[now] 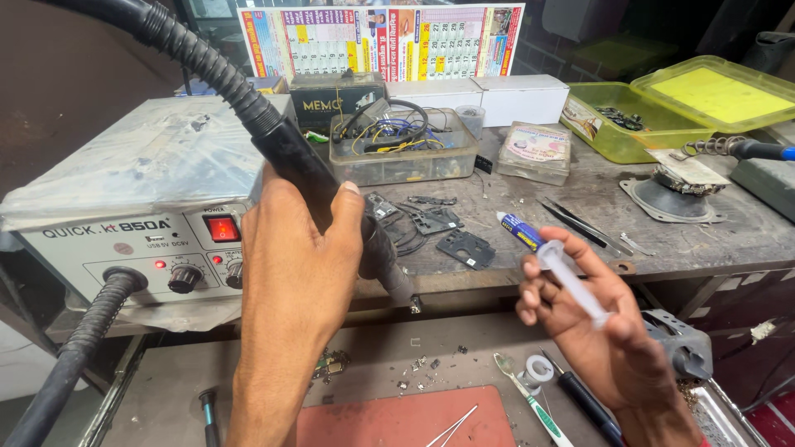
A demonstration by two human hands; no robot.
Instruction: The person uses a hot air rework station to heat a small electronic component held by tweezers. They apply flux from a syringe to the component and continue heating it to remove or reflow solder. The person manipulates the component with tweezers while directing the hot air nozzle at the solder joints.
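Hot-air handpiece within left fingers; station left of them. Syringe in right fingers; tweezers behind on tabletop; toothbrush below.

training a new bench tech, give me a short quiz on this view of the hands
1. True or false: the left hand grips the black hot-air handpiece.
2. What does the right hand hold?
3. The red mat lies: A) below the hands B) on the grey station

Key: 1 true. 2 a clear syringe with a blue label. 3 A.
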